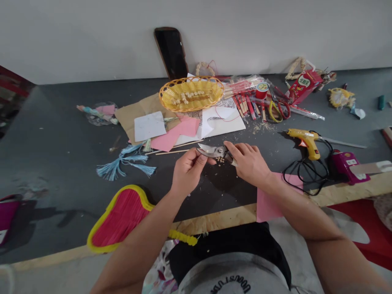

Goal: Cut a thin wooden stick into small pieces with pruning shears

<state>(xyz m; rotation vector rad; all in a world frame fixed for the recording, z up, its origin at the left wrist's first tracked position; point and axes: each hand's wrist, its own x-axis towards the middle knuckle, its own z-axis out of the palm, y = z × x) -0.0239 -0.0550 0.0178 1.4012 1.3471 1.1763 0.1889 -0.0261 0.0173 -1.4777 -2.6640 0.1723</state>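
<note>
My right hand is wrapped round the handles of a pair of pruning shears, whose blades point left with a gap between them. At the blade tips, my left hand is closed in a pinch. Whatever sits between its fingertips is too small or too hidden to make out. Small pale cut bits are scattered on the table under the shears. Just beyond my left hand lie thin wooden sticks, and left of them are blue tassels.
A yellow basket with small beige pieces stands behind, by a leaning phone. Pink paper lies before it. To the right are scissors and a yellow glue gun with a cable. A red-and-yellow panel lies near my left forearm.
</note>
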